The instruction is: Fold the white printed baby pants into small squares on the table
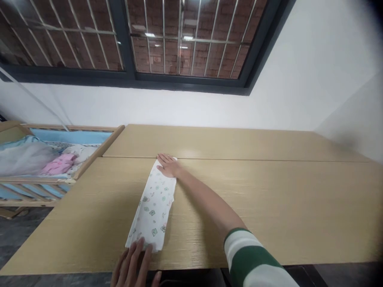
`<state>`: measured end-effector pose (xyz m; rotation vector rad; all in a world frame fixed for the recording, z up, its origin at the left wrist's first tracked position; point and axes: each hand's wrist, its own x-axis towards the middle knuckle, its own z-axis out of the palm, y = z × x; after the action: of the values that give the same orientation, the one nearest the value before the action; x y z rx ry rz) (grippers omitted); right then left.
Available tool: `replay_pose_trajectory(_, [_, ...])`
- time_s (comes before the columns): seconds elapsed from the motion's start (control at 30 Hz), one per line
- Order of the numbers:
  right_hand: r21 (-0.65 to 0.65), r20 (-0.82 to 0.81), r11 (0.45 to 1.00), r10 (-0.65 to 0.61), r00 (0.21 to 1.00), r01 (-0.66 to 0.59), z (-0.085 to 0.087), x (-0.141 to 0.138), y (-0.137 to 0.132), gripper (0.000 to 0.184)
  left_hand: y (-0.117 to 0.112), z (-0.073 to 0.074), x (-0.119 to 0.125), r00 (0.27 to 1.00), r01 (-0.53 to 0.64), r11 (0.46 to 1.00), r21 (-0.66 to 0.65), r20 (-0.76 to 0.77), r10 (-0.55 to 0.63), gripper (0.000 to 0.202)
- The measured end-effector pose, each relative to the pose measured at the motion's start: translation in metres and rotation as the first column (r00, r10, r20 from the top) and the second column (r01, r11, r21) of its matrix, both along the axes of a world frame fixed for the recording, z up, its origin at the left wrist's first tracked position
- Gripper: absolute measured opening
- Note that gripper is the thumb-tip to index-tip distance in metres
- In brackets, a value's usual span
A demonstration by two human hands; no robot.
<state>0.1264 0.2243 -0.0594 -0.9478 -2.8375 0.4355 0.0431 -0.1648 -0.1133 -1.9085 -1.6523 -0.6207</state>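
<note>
A white cloth with small green prints [154, 205], folded into a long narrow strip, lies on a light wooden table [269, 199]. It runs from the near edge toward the middle seam. My right hand [168, 164] lies flat and open on the far end of the cloth, its arm stretched out in a green-and-white striped sleeve. Fingers spread, my left hand [133, 265] rests flat on the cloth's near end at the table's front edge.
A wooden cot [98, 153] stands at the left against the table, holding pink, white and blue fabrics [58, 163]. A white wall and a barred window [149, 40] rise behind the table. Dark floor shows at the lower left.
</note>
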Motion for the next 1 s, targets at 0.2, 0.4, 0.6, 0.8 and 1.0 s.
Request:
replay_pose_trajectory(0.2, [0.018,0.033,0.995,0.097,0.995,-0.098,0.003,0.014,0.018,0.072,0.01,0.0,0.018,0.992,0.079,0.996,0.034,-0.104,-0.075,0.043])
replay_pose_trajectory(0.4, [0.104,0.09,0.993,0.055,0.994,-0.064,0.014,0.046,0.038,0.062,0.043,0.011,0.056,0.972,0.236,0.971,0.024,0.015,-0.236,0.042])
replay_pose_trajectory(0.6, [0.31,-0.08,0.949,-0.037,0.996,0.06,0.046,0.09,0.001,0.06,0.07,0.029,0.046,0.89,0.388,0.921,-0.038,0.277,-0.363,0.037])
replay_pose_trajectory(0.8, [-0.092,-0.185,0.978,0.167,0.968,-0.186,0.059,0.139,-0.131,0.033,0.076,0.038,0.029,0.861,0.411,0.911,-0.04,0.346,-0.373,0.024])
replay_pose_trajectory(1.0, [-0.071,-0.048,0.957,0.277,0.96,-0.28,0.053,0.184,-0.24,0.068,0.054,0.051,0.022,0.855,0.508,0.861,-0.012,0.132,-0.502,0.028])
